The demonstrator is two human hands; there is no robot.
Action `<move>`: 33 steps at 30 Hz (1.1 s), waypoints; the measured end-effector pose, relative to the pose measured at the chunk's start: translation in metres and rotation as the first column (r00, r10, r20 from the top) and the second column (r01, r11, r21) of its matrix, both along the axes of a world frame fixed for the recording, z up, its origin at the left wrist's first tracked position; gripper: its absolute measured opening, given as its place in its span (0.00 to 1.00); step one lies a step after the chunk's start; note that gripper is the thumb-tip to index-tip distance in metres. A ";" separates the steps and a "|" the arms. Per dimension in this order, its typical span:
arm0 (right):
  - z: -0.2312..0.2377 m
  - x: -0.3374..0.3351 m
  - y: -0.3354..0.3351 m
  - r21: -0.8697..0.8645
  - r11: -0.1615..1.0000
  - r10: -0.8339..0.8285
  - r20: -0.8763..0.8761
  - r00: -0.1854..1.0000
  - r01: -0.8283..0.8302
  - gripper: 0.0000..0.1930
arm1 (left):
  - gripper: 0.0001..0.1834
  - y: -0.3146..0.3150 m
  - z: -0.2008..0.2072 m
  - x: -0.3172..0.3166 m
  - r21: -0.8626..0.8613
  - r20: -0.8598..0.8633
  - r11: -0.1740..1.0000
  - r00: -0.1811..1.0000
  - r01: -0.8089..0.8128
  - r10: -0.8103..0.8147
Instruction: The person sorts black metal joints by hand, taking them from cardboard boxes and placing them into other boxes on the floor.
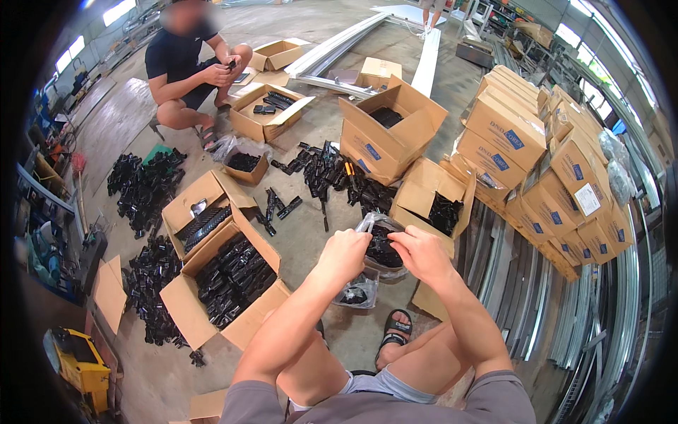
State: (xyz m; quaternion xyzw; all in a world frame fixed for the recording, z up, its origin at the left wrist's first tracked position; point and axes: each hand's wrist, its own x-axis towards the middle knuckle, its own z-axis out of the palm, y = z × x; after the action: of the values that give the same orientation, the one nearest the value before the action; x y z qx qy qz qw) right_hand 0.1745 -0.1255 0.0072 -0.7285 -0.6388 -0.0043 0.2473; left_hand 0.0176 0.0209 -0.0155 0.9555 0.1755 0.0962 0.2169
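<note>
My left hand (345,255) and my right hand (421,254) are raised in front of me with fingertips facing each other. Both are closed in a pinch; whatever lies between the fingers is too small to make out against the dark background. Directly beneath and behind them is a clear plastic bag (388,272) filled with small black plastic parts (382,249). A raised fold of the bag comes up by my left fingertips; I cannot tell whether they touch it. Closer to my feet lies a smaller clear bag (358,291) with black pieces inside.
Left of me stand open cartons (256,237) packed with black parts, beside loose piles (152,272). Ahead are more black parts (332,169) and a tall open carton (378,145). A seated co-worker (185,71) handles a black piece. Stacked cartons (505,134) and metal profiles (522,304) fill the right.
</note>
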 end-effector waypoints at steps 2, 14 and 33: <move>-0.004 0.002 -0.001 -0.007 1.000 -0.022 -0.033 0.999 0.021 0.10 | 0.29 -0.005 0.008 0.001 -0.026 0.027 1.000 0.999 -0.017 0.018; -0.010 0.032 -0.005 -0.098 0.967 -0.205 -0.848 0.488 0.236 0.23 | 0.37 -0.008 0.042 -0.003 -0.337 0.125 0.942 0.991 0.004 0.041; -0.023 0.033 -0.003 -0.069 0.933 0.000 -0.982 -0.191 0.354 0.15 | 0.41 -0.010 0.027 0.013 -0.955 0.162 -0.212 0.964 0.207 0.213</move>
State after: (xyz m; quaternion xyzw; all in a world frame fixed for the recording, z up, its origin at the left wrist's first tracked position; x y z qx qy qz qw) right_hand 0.2071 -0.1289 -0.0160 -0.5206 -0.1082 0.4403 0.7234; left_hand 0.0307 0.0111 0.0110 0.4036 0.1554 0.0517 0.9002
